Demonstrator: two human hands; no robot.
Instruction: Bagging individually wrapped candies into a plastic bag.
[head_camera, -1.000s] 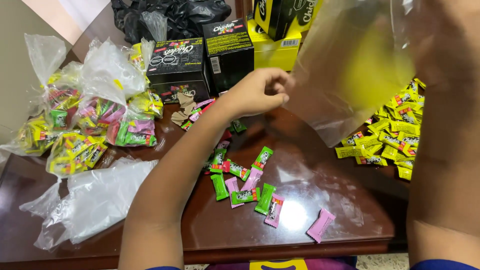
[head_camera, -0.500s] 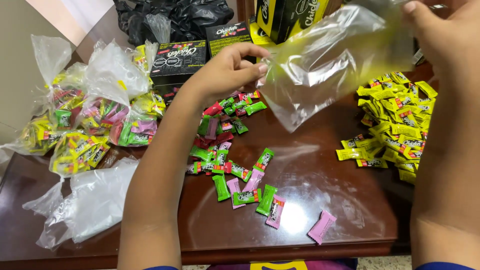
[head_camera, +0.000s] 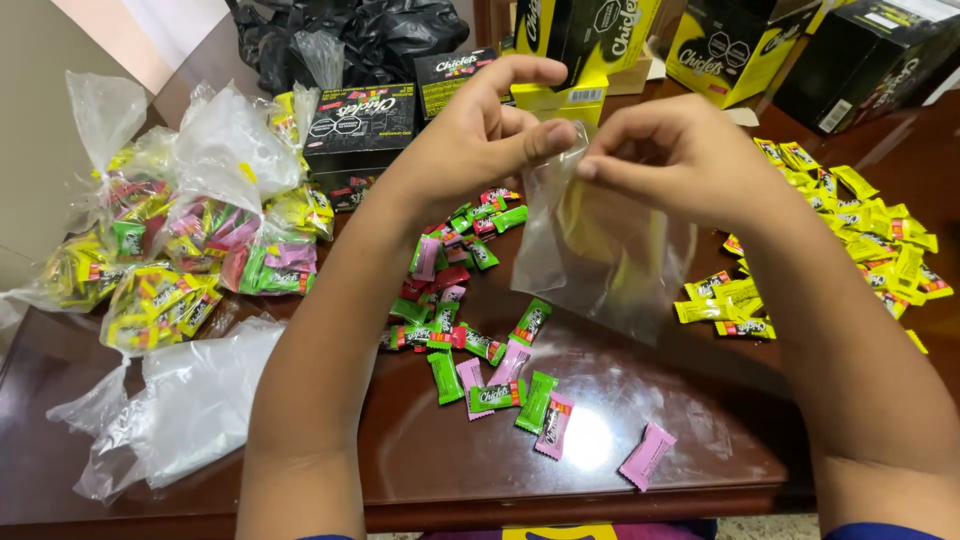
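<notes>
Head view, clear bag (head_camera: 600, 250): centre of the frame, hanging above the dark wooden table (head_camera: 700, 420), top edge pinched from both sides.
Left hand (head_camera: 470, 140): thumb and forefinger clamped on the bag's upper left corner.
Right hand (head_camera: 680, 155): fingertips gripping the upper right edge (bag mouth between the hands).
Loose candies (head_camera: 480, 340): green, pink, red, below the bag.
Yellow candies (head_camera: 840, 230): right side.
Filled bags (head_camera: 190, 240): left.
Boxes (head_camera: 580, 40): top.

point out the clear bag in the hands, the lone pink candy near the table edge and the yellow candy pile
clear bag (head_camera: 600, 260), head view, middle of its hanging body
lone pink candy (head_camera: 647, 456), head view, wrapper centre
yellow candy pile (head_camera: 860, 215), head view, middle of the heap
</notes>
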